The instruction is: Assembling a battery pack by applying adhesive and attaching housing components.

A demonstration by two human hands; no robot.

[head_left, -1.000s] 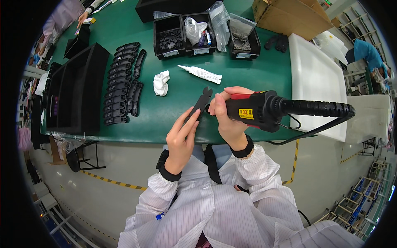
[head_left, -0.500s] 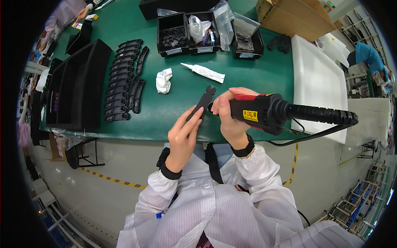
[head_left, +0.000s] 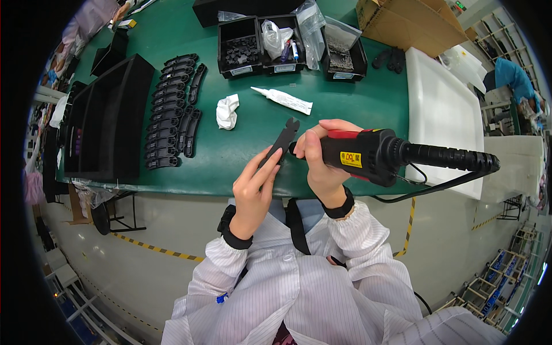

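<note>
My left hand (head_left: 254, 187) grips a slim black plastic part (head_left: 284, 138) between thumb and fingers; its far end is forked. Wrapped round a red and black electric screwdriver (head_left: 371, 158) is my right hand (head_left: 323, 172). The screwdriver lies sideways, its nose at the part's side and its cord running off to the right. Whether nose and part touch, I cannot tell. Beyond my hands on the green table (head_left: 230, 155) are a white tube (head_left: 284, 100) with a pointed nozzle and a crumpled white tissue (head_left: 227, 112). Rows of curved black plastic parts (head_left: 164, 126) lie to the left.
A black divided tray (head_left: 109, 121) stands at the left. Black bins (head_left: 240, 70) with small parts, pens and plastic bags line the back. At the right are a white foam tray (head_left: 443, 115), black gloves (head_left: 391, 60) and a cardboard box (head_left: 411, 26). The table's near edge runs below my hands.
The screwdriver has turned slightly in my right hand and shifted a little to the right. My left hand and the black part are almost unmoved.
</note>
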